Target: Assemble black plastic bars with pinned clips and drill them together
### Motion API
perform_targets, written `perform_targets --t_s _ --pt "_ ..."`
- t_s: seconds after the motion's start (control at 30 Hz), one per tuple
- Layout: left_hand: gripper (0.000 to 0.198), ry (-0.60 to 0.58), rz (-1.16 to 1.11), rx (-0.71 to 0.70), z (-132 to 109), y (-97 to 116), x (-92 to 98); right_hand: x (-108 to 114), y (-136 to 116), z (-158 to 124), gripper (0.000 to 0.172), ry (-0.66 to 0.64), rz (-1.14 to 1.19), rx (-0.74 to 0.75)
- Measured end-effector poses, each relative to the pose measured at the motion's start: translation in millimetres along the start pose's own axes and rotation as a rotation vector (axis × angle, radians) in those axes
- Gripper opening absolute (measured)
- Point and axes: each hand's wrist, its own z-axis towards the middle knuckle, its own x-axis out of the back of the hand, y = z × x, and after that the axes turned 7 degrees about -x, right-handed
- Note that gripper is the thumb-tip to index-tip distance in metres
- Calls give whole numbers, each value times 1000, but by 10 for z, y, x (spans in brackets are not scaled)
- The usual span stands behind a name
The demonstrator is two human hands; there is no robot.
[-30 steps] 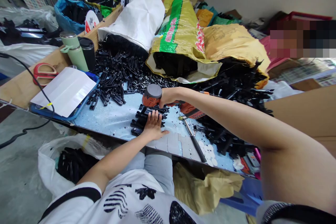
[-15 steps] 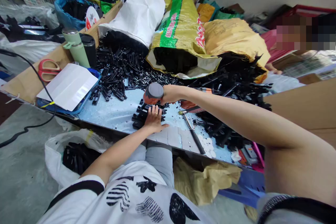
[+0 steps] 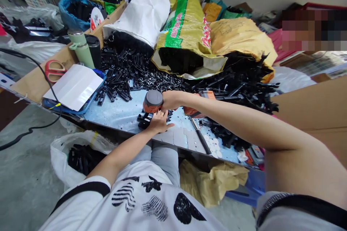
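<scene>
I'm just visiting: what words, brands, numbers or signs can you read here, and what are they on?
Nothing reads clearly enough to quote.
Yellow sack: characters by the green stripe and red ones at the side, too blurred.
Tan sack: faint marks, unreadable.
Orange-and-grey power tool: no lettering I can make out.

Shirt, white, printed in black; striped heart-like motif at nine o'clock of the print, flower-like motif at twelve, hatched motif at six, solid black motif at three; short sleeves, left sleeve at eight o'clock in view, right sleeve at four, each black-banded; trousers, pale grey-blue; left hand, ring, thin.
</scene>
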Motion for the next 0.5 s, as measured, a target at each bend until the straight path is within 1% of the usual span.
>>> perform_targets --t_s 0.1,0.2,0.27,0.4,0.47,0.5 --pt "80 -50 -41 10 -14 4 35 -13 -25 -122 24 58 -99 4" --pt "77 -68 -55 37 -15 1 26 -10 -97 -189 27 16 -58 20" --pt "77 -67 -74 57 -6 -6 1 -19 -183 -184 30 -6 -40 22" --pt "76 -125 -139 53 8 -12 -22 -83 -336 -133 30 29 -129 33" --pt "75 -161 -148 62 -6 -13 2 -121 -301 -125 28 24 -124 67" --pt "75 -163 -144 58 -20 -15 22 -136 -236 -126 28 6 -79 82"
